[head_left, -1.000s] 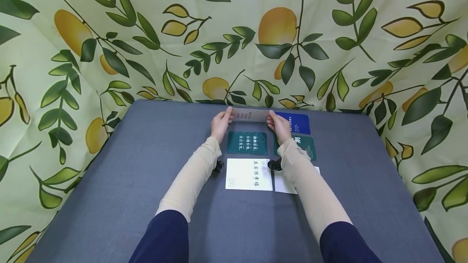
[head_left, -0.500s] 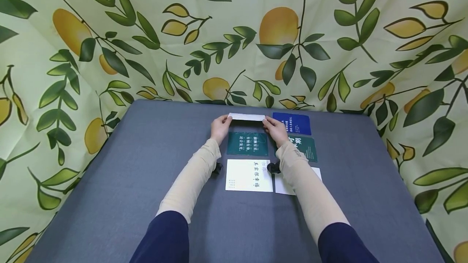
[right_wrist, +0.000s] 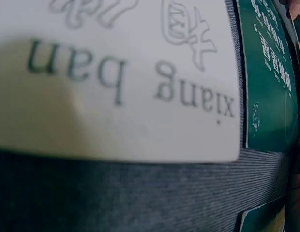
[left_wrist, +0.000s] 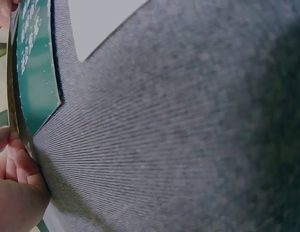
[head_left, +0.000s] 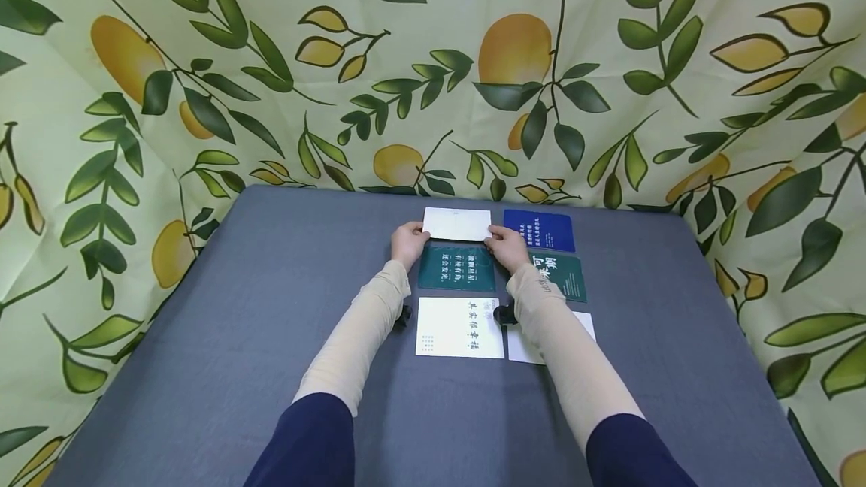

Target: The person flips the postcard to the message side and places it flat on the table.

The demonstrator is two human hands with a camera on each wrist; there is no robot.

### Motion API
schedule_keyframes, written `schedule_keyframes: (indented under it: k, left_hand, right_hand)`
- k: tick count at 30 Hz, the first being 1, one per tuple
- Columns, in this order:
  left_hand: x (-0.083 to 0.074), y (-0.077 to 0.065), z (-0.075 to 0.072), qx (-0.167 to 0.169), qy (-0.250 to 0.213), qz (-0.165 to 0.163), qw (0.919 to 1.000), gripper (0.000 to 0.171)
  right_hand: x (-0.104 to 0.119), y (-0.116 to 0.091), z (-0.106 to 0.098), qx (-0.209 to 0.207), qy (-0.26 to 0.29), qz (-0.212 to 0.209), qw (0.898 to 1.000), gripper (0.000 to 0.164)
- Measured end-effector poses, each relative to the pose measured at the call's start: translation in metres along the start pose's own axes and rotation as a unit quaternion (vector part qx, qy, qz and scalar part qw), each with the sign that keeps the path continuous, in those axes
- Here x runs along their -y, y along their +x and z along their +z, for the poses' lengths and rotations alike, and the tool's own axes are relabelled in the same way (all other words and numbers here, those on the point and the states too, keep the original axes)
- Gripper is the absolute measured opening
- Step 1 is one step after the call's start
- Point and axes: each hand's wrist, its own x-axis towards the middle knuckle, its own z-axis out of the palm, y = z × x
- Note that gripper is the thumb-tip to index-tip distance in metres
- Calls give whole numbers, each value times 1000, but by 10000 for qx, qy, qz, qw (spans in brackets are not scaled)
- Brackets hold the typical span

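A white card [head_left: 456, 224], plain but for faint marks, is held at the back of the table, tilted with its near edge raised. My left hand [head_left: 408, 245] pinches its near left corner. At the near right corner my right hand [head_left: 509, 248] pinches it too. In the left wrist view the card [left_wrist: 12, 96] shows nearly edge-on between the left hand's [left_wrist: 17, 193] thumb and fingers. Just in front of it lies a green card [head_left: 456, 269] with white writing. Only a sliver of the right hand [right_wrist: 299, 179] shows in the right wrist view.
A blue card [head_left: 544, 230] lies right of the held card. Another green card [head_left: 571, 276] and a white card [head_left: 587, 322] are partly under the right arm. A white lettered card [head_left: 449, 329] lies in front. A leaf-patterned cloth [head_left: 271, 134] hangs behind the grey table [head_left: 237, 367].
The card has turned in both hands: its printed face showed first, then it was nearly edge-on, and now its plain white side shows. Both hands have come slightly lower and nearer.
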Motion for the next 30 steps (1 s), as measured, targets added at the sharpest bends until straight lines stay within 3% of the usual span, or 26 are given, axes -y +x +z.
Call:
schedule_keyframes:
  k: [5, 8, 13, 23, 30]
  left_hand:
    - [1, -2, 2, -126, 285, 16, 9995, 31]
    - [0, -3, 3, -195, 557, 74, 9982, 29]
    - [-2, -6, 5, -236, 811, 163, 9963, 26]
    - [-3, -6, 8, -358, 856, 144, 9956, 20]
    - [-3, 0, 11, -330, 837, -35, 9959, 35]
  right_hand:
    - [3, 1, 1, 107, -776, -197, 9967, 43]
    - [6, -1, 2, 170, -943, -233, 9951, 44]
    - [10, -3, 0, 266, -1079, -221, 9936, 44]
    - [17, -6, 0, 359, -1393, -66, 9896, 45]
    - [17, -5, 0, 379, -1527, -60, 9875, 46]
